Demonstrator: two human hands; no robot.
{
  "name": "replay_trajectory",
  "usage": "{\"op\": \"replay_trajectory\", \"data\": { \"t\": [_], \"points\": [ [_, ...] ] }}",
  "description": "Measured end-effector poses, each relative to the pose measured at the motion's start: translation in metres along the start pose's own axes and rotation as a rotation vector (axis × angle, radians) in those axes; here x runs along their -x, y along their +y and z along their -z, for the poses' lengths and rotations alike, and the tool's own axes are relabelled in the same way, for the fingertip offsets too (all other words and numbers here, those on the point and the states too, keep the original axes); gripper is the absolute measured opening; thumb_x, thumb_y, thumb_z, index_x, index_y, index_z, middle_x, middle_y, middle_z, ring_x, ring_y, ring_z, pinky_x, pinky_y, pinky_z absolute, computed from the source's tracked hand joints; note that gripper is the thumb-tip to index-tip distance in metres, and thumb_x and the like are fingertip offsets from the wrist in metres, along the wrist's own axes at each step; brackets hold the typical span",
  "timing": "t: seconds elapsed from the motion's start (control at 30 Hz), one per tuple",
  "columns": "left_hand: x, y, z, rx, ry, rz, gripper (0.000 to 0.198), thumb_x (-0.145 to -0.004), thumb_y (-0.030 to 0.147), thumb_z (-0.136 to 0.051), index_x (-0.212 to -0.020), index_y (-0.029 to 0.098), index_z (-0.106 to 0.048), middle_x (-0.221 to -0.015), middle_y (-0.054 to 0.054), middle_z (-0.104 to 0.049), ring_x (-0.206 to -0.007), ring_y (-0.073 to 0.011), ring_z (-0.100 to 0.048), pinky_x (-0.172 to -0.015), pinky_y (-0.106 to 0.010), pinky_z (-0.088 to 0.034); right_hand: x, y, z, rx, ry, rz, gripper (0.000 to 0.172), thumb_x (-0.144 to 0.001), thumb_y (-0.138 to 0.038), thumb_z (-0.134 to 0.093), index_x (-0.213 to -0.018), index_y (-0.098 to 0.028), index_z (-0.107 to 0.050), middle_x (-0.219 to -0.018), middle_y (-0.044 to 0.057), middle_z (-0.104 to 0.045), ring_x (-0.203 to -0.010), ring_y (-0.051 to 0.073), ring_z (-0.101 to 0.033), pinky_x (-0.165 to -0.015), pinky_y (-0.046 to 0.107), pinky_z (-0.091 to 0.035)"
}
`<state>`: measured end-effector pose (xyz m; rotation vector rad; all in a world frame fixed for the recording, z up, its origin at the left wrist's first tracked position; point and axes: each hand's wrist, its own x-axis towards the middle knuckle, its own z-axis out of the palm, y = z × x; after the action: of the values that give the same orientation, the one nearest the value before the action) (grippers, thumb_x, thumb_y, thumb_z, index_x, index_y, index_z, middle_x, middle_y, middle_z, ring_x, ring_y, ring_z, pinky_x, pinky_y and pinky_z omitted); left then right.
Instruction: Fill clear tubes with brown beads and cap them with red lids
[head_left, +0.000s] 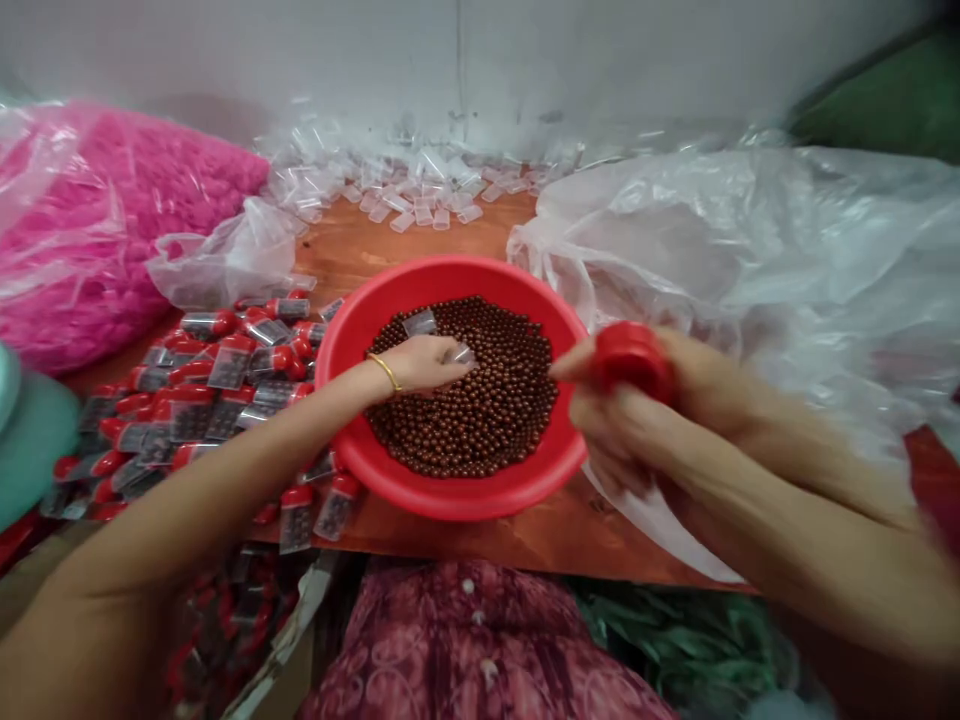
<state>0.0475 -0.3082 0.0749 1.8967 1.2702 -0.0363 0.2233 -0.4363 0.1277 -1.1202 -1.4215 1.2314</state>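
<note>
The left hand (429,362) pinches a clear tube (460,354) at the brown beads (480,430) in the red bowl (457,505); the right hand (649,415) holds a round red thing (634,358). Keep the tube low so beads won't spill.

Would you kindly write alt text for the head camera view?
A left hand holds a small clear plastic piece over round brown beads in a round red plastic bowl. At the bowl's right rim, a blurred right hand holds a round red plastic piece; red-capped clear containers lie heaped left.
</note>
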Motion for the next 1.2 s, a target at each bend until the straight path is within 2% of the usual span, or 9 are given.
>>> {"op": "replay_trajectory", "data": {
  "t": [0.1, 0.17, 0.27, 0.4, 0.5, 0.6, 0.87, 1.03, 1.2],
  "points": [
    [-0.006, -0.014, 0.003, -0.239, -0.307, 0.139, 0.022, -0.084, 0.032, -0.046, -0.072, 0.015, -0.051, -0.054, 0.001, -0.056, -0.039, -0.009, -0.047, -0.042, -0.019, -0.034, -0.005, 0.02, 0.015, -0.128, 0.076, -0.049, 0.011, -0.087, -0.031, -0.049, -0.092, -0.022, -0.054, -0.061, -0.004, -0.037, -0.047, 0.007, -0.033, -0.04, 0.019, -0.033],
    [-0.015, -0.018, -0.004, -0.232, -0.382, 0.207, 0.026, -0.086, 0.032, -0.043, -0.067, 0.015, -0.049, -0.049, 0.001, -0.054, -0.035, -0.0087, -0.043, -0.04, -0.019, -0.033, -0.006, 0.035, 0.02, -0.254, 0.167, -0.061, 0.013, -0.085, -0.032, -0.05, -0.093, -0.022, -0.055, -0.058, -0.005, -0.035, -0.044, 0.006, -0.03, -0.038, 0.019, -0.031],
    [-0.033, -0.011, -0.024, -0.063, -0.309, 0.29, 0.024, -0.086, 0.028, -0.043, -0.066, 0.016, -0.046, -0.046, 0.004, -0.05, -0.033, -0.0072, -0.04, -0.04, -0.019, -0.033, -0.005, 0.048, 0.02, -0.394, 0.243, -0.073, 0.015, -0.082, -0.034, -0.054, -0.091, -0.022, -0.056, -0.058, -0.005, -0.035, -0.041, 0.005, -0.03, -0.038, 0.018, -0.033],
    [-0.063, 0.007, -0.046, 0.205, -0.121, 0.214, 0.015, -0.084, 0.021, -0.049, -0.07, 0.015, -0.045, -0.049, 0.007, -0.045, -0.035, -0.0049, -0.042, -0.044, -0.017, -0.037, -0.001, 0.056, 0.014, -0.476, 0.285, -0.122, 0.017, -0.081, -0.036, -0.055, -0.09, -0.021, -0.058, -0.058, -0.005, -0.035, -0.04, 0.004, -0.031, -0.037, 0.017, -0.033],
    [-0.079, 0.009, -0.049, 0.437, -0.184, 0.139, 0.009, -0.08, 0.02, -0.055, -0.08, 0.015, -0.048, -0.056, 0.007, -0.049, -0.041, -0.0049, -0.048, -0.048, -0.017, -0.042, 0.0, 0.062, 0.013, -0.49, 0.328, -0.154, 0.022, -0.079, -0.038, -0.057, -0.09, -0.02, -0.059, -0.057, -0.006, -0.035, -0.04, 0.004, -0.03, -0.037, 0.017, -0.033],
    [-0.083, 0.0, -0.04, 0.791, -0.258, 0.02, 0.027, -0.069, 0.017, -0.066, -0.091, 0.016, -0.051, -0.073, 0.003, -0.058, -0.051, -0.0056, -0.055, -0.053, -0.02, -0.046, 0.0, 0.068, 0.016, -0.506, 0.35, -0.166, 0.026, -0.077, -0.041, -0.058, -0.091, -0.019, -0.059, -0.056, -0.006, -0.035, -0.04, 0.004, -0.03, -0.037, 0.017, -0.033],
    [-0.043, -0.017, -0.008, 1.057, -0.245, -0.255, 0.049, -0.053, 0.019, -0.081, -0.094, 0.012, -0.055, -0.092, -0.007, -0.066, -0.083, -0.0132, -0.063, -0.08, -0.027, -0.047, -0.007, 0.074, 0.018, -0.449, 0.352, -0.169, 0.031, -0.076, -0.048, -0.057, -0.086, -0.019, -0.057, -0.058, -0.005, -0.04, -0.04, 0.005, -0.031, -0.036, 0.019, -0.031],
    [-0.009, -0.01, -0.015, 1.088, -0.264, -0.247, 0.048, -0.061, 0.025, -0.079, -0.098, 0.013, -0.051, -0.09, -0.007, -0.066, -0.078, -0.0146, -0.064, -0.078, -0.029, -0.047, -0.016, 0.076, 0.011, -0.216, 0.343, -0.061, 0.03, -0.08, -0.048, -0.056, -0.089, -0.02, -0.053, -0.067, -0.004, -0.047, -0.045, 0.005, -0.039, -0.042, 0.019, -0.034],
    [0.005, -0.004, -0.024, 1.098, -0.276, -0.254, 0.048, -0.065, 0.029, -0.074, -0.102, 0.015, -0.047, -0.09, -0.006, -0.065, -0.071, -0.0135, -0.065, -0.074, -0.028, -0.048, -0.032, 0.074, 0.007, -0.231, 0.326, -0.066, 0.035, -0.075, -0.05, -0.06, -0.091, -0.02, -0.05, -0.057, -0.008, -0.038, -0.04, 0.004, -0.031, -0.038, 0.018, -0.03]
  ]
}}
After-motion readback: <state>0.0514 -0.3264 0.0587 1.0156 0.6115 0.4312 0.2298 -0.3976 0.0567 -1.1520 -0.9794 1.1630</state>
